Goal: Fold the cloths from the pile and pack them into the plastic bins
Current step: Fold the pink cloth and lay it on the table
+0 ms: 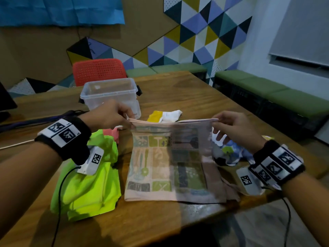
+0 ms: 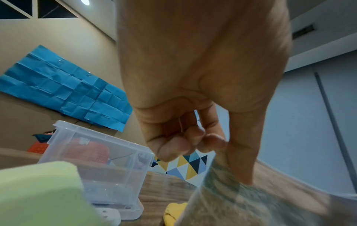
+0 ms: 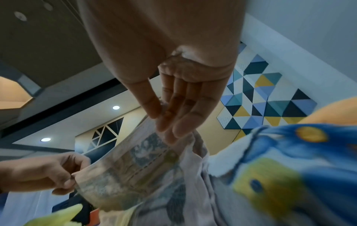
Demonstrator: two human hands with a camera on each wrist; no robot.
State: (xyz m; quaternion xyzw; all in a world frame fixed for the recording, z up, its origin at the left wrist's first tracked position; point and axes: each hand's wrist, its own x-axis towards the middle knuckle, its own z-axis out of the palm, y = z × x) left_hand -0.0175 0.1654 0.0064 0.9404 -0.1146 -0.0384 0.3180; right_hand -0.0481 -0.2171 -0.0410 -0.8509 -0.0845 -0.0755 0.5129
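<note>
While raised, both hands pinch the patterned cloth [image 1: 169,157].

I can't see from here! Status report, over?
Both hands, left hand and right hand, pinch patterned cloth. Half folded. Clear bin open behind. Nothing blocking.

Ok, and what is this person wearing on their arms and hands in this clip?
Both forearms are bare, no sleeves or gloves. Each wrist carries a black band faced with white tiles printed with black square codes. Under each wrist hangs a small white box bearing one more code: the left wrist camera and the right wrist camera. A thin black cable trails from each. No rings or watch show.
</note>
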